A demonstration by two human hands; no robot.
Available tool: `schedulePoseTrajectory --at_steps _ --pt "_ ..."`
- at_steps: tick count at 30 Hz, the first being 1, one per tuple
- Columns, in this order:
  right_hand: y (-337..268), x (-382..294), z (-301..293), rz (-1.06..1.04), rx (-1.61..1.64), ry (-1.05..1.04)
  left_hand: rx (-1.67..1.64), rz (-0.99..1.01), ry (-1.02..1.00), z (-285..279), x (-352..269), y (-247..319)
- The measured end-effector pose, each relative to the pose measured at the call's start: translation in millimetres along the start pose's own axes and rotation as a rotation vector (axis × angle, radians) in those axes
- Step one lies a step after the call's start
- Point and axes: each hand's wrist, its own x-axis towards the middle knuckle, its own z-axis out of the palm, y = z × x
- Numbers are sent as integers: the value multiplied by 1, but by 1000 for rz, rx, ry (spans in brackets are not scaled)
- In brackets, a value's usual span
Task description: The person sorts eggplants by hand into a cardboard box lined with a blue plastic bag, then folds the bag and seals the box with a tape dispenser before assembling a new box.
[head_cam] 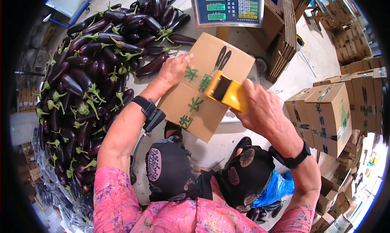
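Before me a closed cardboard box (204,86) with green printed writing and an eggplant picture lies tilted at an angle. My left hand (175,69) rests on its upper left edge, thumb on the top face. In my right hand (263,108) is a yellow tape dispenser (233,94), its dark roller over the box's top, near the middle seam. Whether tape runs from it onto the cardboard is too hard to see. Just beyond the box stands a weighing scale's display panel (227,8) with lit green readouts.
A large heap of eggplants (100,56) covers the floor at left. Flattened cartons (283,34) stand upright beyond the scale. At right are stacked closed boxes (327,117). Blue plastic film (275,188) and a few eggplants (263,213) lie beside my right leg.
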Motion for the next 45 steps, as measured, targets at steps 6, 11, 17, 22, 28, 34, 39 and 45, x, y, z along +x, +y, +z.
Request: schedulePoseTrajectory --at_steps 6,11,17,22,28,34,39,45 --pt "71 -56 60 61 150 70 61 -86 -51 -4 2 2" --pt "109 -87 106 88 238 150 71 -15 -48 -3 -1 10" --pt "153 -138 168 130 284 212 36 -10 12 -5 -3 -2" --pt "152 -158 176 297 138 48 29 -101 -8 -9 -1 -7" --pt "110 -69 153 293 -35 -112 25 -88 4 -5 -1 2" --pt "69 38 161 34 -292 -414 -62 -138 -19 -3 0 -9" --pt "118 -20 100 471 -7 -414 -428 2 -165 3 -6 13" --pt "158 -93 11 580 1040 129 -368 407 -289 41 -22 48"
